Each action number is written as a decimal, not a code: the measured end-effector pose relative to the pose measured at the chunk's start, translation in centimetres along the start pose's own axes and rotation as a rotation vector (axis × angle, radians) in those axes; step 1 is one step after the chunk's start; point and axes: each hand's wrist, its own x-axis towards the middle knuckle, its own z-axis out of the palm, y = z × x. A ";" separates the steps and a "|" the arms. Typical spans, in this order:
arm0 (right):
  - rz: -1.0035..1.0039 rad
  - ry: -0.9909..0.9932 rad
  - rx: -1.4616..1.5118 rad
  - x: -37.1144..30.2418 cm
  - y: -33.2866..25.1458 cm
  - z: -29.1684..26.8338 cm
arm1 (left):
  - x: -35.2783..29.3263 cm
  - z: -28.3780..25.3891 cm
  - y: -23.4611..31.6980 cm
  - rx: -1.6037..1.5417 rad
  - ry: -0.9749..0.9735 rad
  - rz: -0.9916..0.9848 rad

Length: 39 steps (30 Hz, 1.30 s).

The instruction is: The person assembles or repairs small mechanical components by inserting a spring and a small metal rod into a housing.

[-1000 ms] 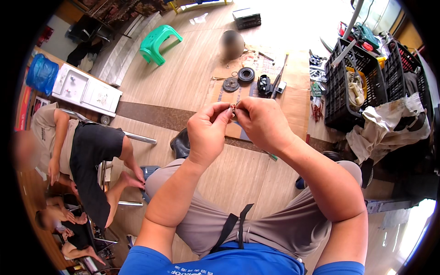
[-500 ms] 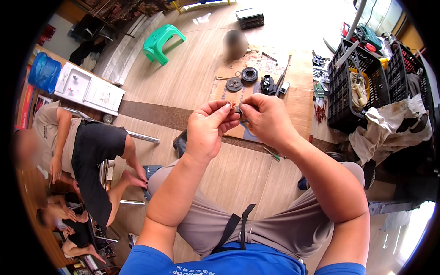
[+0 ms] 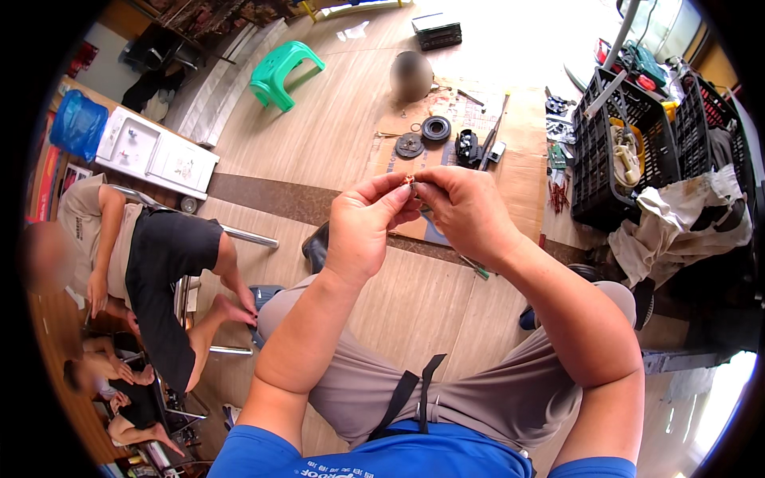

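Copper bit (image 3: 409,180) is sitting btwn my fingertips, prob. bc it's too tiny for a palm grip: L hand (image 3: 362,227) is pinching it; R hand (image 3: 468,205) is bunching narrow at it, can't tell if gripping. Ring (image 3: 436,120) is lying beyond, on card (image 3: 522,167).

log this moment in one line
left hand: pinching small copper-coloured part; right hand: at same part; ahead: black ring-shaped part on flat brown cardboard sheet

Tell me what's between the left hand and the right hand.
In the head view, a small copper-coloured part sits between the fingertips of the left hand and right hand; its exact shape is too small to tell.
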 end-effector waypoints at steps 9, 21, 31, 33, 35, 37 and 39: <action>0.000 -0.011 -0.054 -0.1 0.0 -0.1 | 0.0 -0.1 0.0 0.003 0.030 -0.039; 0.159 -0.089 0.075 0.1 0.3 0.0 | 0.1 -0.5 -0.1 -0.054 0.031 -0.094; 0.499 -0.217 0.428 0.4 0.7 -0.3 | -0.1 -0.2 0.6 -0.016 0.034 -0.125; 0.483 -0.199 0.435 0.3 0.7 -0.3 | 0.0 -0.5 0.5 0.021 0.016 -0.106; 0.479 -0.206 0.439 0.4 0.9 -0.4 | 0.1 -0.6 0.5 0.058 -0.004 -0.088; 0.475 -0.214 0.445 0.4 0.9 -0.4 | 0.0 -0.7 0.5 0.084 -0.039 -0.067; 0.483 -0.207 0.439 0.4 0.7 -0.5 | 0.0 -0.7 0.5 0.080 -0.049 -0.078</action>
